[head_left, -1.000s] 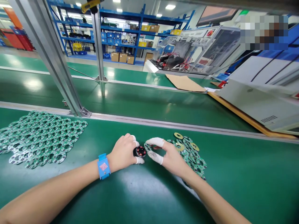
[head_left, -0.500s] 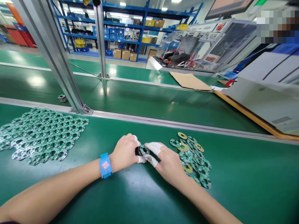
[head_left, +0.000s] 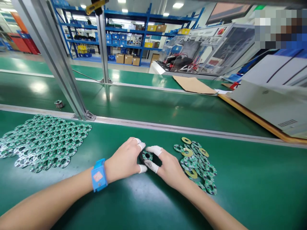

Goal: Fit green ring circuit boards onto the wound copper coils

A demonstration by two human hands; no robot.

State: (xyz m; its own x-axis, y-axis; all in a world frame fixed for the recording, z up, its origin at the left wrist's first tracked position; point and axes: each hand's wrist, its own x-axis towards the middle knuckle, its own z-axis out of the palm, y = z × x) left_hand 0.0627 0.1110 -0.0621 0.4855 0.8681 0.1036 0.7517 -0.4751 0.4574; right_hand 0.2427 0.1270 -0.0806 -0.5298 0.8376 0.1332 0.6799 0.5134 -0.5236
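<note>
Between my hands is a small round motor stator [head_left: 146,156] with a ring-shaped green circuit board on top. My right hand [head_left: 169,166] grips it between thumb and fingers, which wear white finger cots. On its other side, my left hand [head_left: 124,158] has its cotted thumb and fingers spread apart, close to the stator. A blue wrist strap [head_left: 99,175] is on my left wrist. To the right lies a loose heap of green ring circuit boards [head_left: 203,166] with several yellow rings [head_left: 187,152] among them.
Overlapping rows of ring boards [head_left: 48,140] cover the left of the green bench. A metal rail [head_left: 144,125] runs behind, carrying an upright aluminium post [head_left: 56,64]. Beyond it, another stator [head_left: 58,103] stands on the green belt. A light-coloured cabinet [head_left: 271,105] is at right.
My left fingers have parted and drawn slightly left off the stator. The stator and my right hand have shifted a little left. The view has tilted up slightly.
</note>
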